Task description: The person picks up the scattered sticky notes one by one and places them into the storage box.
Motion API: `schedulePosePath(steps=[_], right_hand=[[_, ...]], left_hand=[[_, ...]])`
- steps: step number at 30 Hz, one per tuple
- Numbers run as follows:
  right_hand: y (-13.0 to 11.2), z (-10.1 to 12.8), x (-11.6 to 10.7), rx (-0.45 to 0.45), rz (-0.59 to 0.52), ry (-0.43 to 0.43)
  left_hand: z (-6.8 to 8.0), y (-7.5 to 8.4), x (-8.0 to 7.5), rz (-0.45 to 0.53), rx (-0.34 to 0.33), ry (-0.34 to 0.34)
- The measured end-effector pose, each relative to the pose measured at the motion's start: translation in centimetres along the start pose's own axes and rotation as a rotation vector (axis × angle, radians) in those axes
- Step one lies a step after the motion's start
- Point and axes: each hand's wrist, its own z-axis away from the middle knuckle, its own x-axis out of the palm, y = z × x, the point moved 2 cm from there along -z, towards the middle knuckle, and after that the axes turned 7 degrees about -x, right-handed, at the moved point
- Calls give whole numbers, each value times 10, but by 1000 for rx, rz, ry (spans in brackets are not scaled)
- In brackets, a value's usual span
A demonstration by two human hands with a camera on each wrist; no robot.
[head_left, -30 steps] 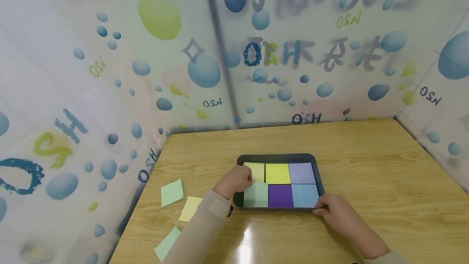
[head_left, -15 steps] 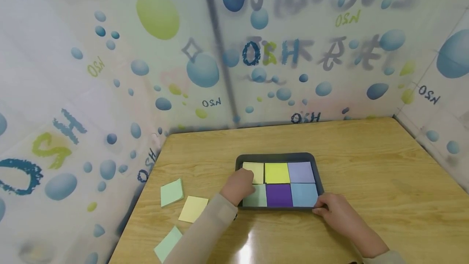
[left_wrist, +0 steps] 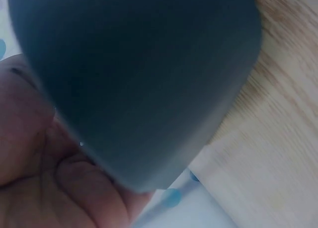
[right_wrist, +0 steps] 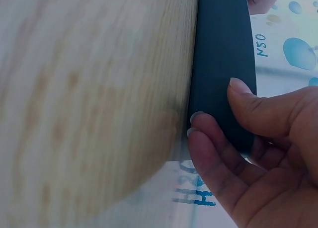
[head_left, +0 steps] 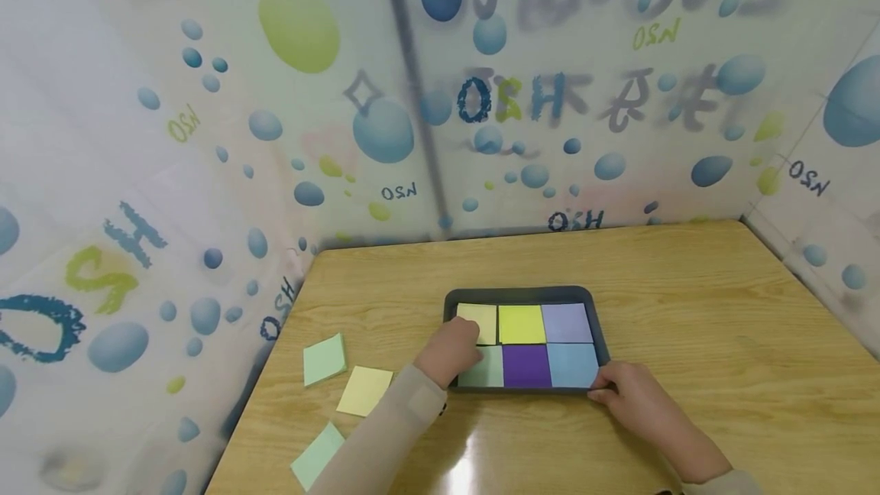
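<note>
Six note pads (head_left: 526, 325) in tray (head_left: 522, 295), three outside; right hand (head_left: 635, 397) gripping tray, left hand's (head_left: 450, 350) grasp indiscernible.

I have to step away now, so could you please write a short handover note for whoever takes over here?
Left hand: on the tray's near-left pads, at the pale green pad; grip hidden.
Right hand: grips the tray's near-right corner.
Done: six pads fill the tray.
Left: apparently three notes on the table, left of the tray: green pad, yellow note, green note.
</note>
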Motion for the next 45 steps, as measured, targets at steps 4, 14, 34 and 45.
schedulePosePath(steps=[4, 14, 34, 45], right_hand=[[0, 0, 1, 2, -3, -4], [0, 0, 0, 0, -1, -6], [1, -2, -1, -24, -1, -12], [2, -2, 0, -23, -3, -18]], left_hand=[[0, -3, 1, 27, -12, 0], [13, -13, -8, 165, 86, 110], [52, -51, -11, 252, -13, 195], [65, -76, -6, 255, -102, 186]])
